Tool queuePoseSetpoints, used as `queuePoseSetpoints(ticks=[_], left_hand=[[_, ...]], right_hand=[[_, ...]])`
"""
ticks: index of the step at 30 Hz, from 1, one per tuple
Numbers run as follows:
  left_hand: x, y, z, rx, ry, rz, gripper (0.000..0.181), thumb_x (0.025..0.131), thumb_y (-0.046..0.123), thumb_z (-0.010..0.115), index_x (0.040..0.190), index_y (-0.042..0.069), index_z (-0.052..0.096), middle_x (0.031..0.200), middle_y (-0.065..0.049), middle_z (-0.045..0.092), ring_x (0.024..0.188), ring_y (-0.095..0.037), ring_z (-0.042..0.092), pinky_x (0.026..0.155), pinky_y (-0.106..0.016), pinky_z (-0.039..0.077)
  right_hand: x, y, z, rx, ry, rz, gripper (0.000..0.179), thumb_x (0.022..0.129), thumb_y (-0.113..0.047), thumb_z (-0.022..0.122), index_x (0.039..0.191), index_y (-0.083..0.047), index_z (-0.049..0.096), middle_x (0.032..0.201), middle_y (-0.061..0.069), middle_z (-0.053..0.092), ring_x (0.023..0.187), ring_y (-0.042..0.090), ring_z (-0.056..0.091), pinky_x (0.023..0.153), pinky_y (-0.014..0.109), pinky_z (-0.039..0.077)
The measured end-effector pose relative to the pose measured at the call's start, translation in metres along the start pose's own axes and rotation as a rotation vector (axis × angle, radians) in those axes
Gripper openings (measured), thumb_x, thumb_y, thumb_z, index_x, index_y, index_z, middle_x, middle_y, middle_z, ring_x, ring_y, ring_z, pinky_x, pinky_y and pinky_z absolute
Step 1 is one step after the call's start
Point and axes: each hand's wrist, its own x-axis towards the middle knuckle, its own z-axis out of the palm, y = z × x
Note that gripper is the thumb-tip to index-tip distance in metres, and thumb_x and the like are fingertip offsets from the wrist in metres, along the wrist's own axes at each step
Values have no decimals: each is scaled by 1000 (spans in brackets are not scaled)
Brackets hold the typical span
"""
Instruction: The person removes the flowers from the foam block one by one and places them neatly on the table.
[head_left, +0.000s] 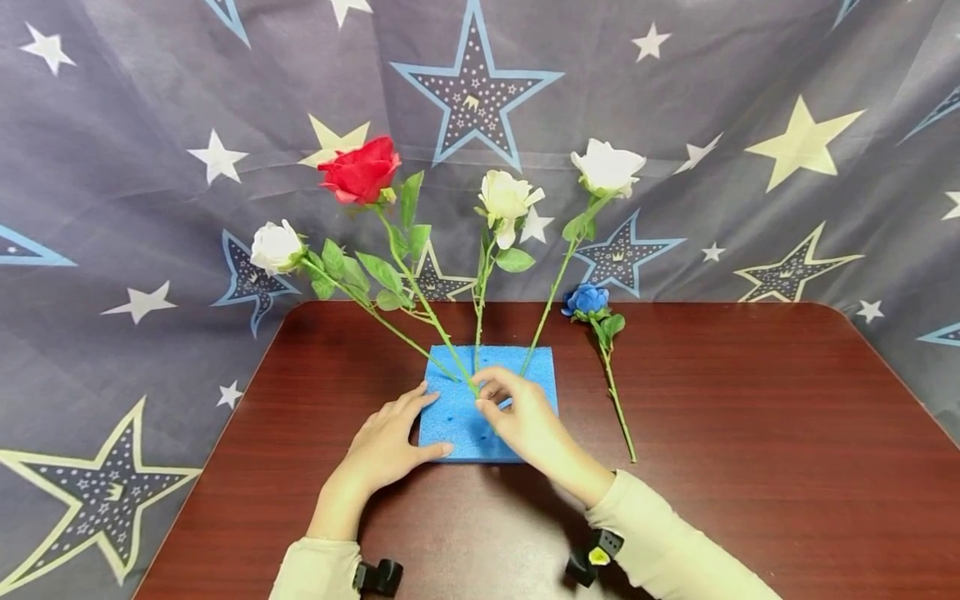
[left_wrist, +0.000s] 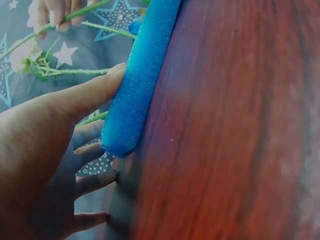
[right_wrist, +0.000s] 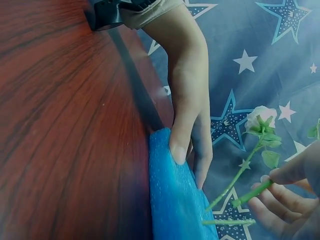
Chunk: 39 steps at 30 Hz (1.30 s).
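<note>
A blue foam block lies on the table with several small holes in its top. My right hand pinches the lower stem of a red rose over the block. In the right wrist view the cut end of that green stem shows just above the foam, apart from it. My left hand rests on the block's left side, fingers spread and fairly straight, thumb touching near the front edge. Standing in the foam are a leaning white rose, a cream rose and another white rose.
A blue rose lies on the table to the right of the block, its stem toward the front. The brown wooden table ends at a grey star-patterned curtain. Black cameras are strapped to both wrists.
</note>
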Motion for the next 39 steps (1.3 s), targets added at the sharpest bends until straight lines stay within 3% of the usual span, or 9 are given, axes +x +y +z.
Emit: queuePoseSetpoints(ticks=[16,28,39], left_hand=[[0,-3,2,16,12,27,85,83,64,68,152,21,43,161,-1,28,143,-32,32,109,-60,30],[0,0,-1,9,-5,19,84,85,63,67,152,20,42,161,-1,27,143,-32,32,109,-61,29],[0,0,-1,14,4,26,81,85,62,67,151,20,44,161,-2,29,142,-32,34,108,-61,30]], right_hand=[[-31,8,-29,-17,-22,5,24,88,3,71,109,-8,68,85,-2,67,80,16,65,68,29,56],[-51,12,-46,-51,15,42,21,86,6,71,101,-9,69,84,-4,67,79,12,64,68,30,55],[-65,19,-61,-101,48,25,25,84,8,72,102,-9,70,84,-4,67,77,10,63,65,29,55]])
